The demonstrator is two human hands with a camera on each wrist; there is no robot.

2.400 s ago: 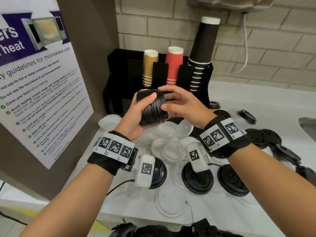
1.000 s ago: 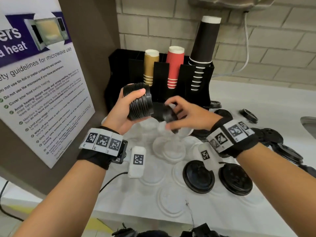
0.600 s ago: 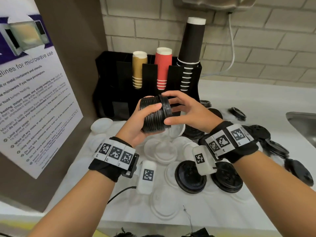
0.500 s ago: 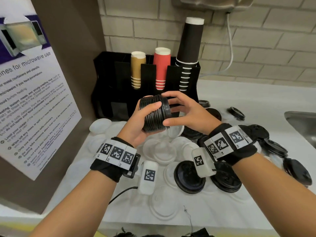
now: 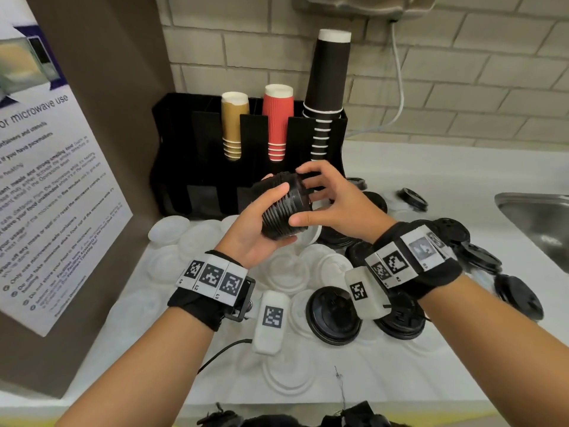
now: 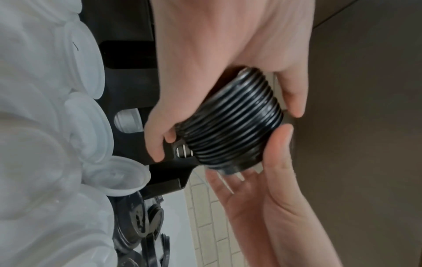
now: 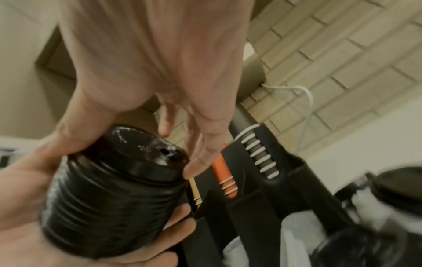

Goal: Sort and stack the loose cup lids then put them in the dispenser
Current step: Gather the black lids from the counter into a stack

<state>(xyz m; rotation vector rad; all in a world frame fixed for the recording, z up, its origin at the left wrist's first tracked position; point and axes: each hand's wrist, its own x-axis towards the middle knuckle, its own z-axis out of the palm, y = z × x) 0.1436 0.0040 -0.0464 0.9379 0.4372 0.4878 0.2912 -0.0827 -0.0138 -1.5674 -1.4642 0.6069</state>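
Left hand [image 5: 255, 232] grasping black lid stack [image 5: 284, 208], axis tilted sideways; right hand [image 5: 334, 208] pinching its near end; dispenser [image 5: 184, 167] just behind, at desk's back edge.

Your left hand [image 5: 255, 232] holds the stack of lids [image 5: 284, 208] above the counter [image 5: 431, 180], in front of the dispenser [image 5: 246, 155]. Your right hand [image 5: 335, 208] meets the stack from the right. Loose lids [image 5: 334, 315] lie on the counter beneath and to your right. The sink [image 5: 535, 217] sits far right; the poster [image 5: 46, 180] stands left.
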